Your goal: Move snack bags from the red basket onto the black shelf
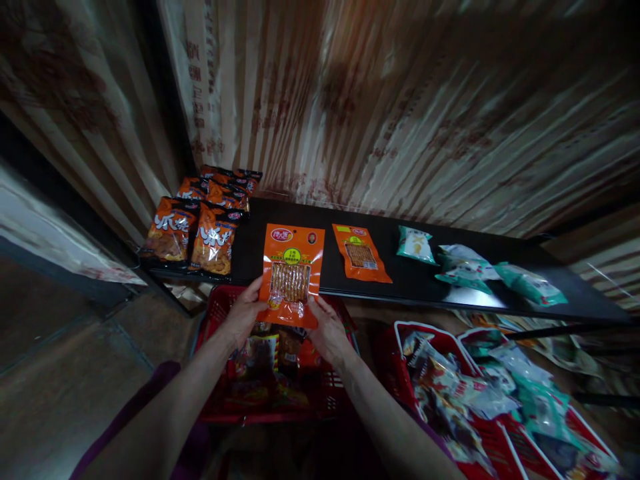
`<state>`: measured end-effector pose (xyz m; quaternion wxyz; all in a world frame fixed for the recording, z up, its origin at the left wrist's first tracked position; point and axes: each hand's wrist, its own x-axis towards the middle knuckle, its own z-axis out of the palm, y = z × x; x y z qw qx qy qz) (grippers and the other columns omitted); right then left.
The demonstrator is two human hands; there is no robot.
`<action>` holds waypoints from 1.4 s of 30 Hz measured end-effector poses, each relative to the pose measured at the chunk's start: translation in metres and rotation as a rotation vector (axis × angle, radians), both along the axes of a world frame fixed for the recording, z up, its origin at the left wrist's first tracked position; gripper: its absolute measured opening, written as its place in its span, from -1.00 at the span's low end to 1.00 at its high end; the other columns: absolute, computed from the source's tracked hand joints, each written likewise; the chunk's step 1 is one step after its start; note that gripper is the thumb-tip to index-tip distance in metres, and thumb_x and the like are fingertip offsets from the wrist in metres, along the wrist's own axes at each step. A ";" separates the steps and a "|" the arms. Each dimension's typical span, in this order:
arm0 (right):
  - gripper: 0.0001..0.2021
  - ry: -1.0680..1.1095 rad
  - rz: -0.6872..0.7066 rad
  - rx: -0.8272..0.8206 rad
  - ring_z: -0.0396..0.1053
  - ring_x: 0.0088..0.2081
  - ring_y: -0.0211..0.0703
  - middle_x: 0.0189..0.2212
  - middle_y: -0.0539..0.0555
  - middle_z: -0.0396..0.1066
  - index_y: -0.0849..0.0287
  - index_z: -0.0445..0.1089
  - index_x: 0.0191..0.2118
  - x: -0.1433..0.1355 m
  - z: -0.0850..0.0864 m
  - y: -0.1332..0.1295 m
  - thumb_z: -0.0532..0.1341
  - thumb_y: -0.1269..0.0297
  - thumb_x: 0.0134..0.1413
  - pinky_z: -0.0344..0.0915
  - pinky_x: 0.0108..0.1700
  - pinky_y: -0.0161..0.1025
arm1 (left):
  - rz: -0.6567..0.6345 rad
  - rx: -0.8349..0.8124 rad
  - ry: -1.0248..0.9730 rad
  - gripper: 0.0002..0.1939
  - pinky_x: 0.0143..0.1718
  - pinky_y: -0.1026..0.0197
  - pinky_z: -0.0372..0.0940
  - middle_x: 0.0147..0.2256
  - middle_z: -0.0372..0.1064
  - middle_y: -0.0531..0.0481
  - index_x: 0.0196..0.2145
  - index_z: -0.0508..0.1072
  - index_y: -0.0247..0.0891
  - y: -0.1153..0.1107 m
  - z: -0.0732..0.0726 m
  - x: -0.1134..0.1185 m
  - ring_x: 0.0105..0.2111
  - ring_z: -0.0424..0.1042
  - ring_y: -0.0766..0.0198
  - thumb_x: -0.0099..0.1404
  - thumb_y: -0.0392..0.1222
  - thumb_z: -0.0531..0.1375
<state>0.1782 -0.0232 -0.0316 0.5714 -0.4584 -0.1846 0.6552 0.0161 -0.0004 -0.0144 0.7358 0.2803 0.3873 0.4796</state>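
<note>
An orange snack packet (pixel 291 275) with a clear window is held upright between my two hands, in front of the shelf's front edge. My left hand (pixel 246 315) grips its lower left side, and my right hand (pixel 326 325) pinches the lower right corner. Flat on the black shelf (pixel 300 217), to the right, lies a similar orange packet (pixel 361 255). Several orange and black snack bags (pixel 214 237) stand grouped at the shelf's left end.
Green and white bags (pixel 416 245) lie along the shelf's right half. Below my hands sits a red basket (pixel 220 400) with assorted packets. More red baskets (pixel 400 373) full of bags stand at the lower right. Patterned curtain (pixel 320 100) hangs behind the shelf.
</note>
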 end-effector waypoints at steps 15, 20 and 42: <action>-0.69 -0.152 0.072 0.151 0.47 -0.20 -0.05 -0.26 0.00 0.53 0.04 0.48 -0.22 0.006 0.000 0.006 0.37 0.10 -0.15 0.41 -0.15 -0.10 | 0.018 0.062 0.043 -0.56 -0.31 0.24 0.31 -0.27 0.52 -0.04 -0.12 0.44 -0.28 0.012 -0.015 0.004 -0.36 0.48 0.23 -0.04 -0.37 0.23; -0.65 -0.179 0.022 0.192 0.45 -0.16 -0.06 -0.24 -0.01 0.53 0.03 0.47 -0.18 0.005 0.003 0.022 0.37 0.10 -0.17 0.41 -0.13 -0.11 | 0.075 0.056 0.007 -0.59 -0.27 0.22 0.31 -0.28 0.52 -0.03 -0.15 0.46 -0.27 0.018 -0.009 0.009 -0.33 0.48 0.23 -0.04 -0.34 0.26; -0.71 -0.140 0.029 0.202 0.45 -0.18 -0.08 -0.29 -0.02 0.53 0.06 0.48 -0.25 -0.005 0.000 0.034 0.37 0.14 -0.18 0.39 -0.13 -0.16 | 0.147 -0.001 -0.011 -0.54 -0.14 0.14 0.30 -0.23 0.52 -0.06 -0.14 0.49 -0.26 0.023 -0.005 0.003 -0.22 0.47 0.16 -0.08 -0.26 0.34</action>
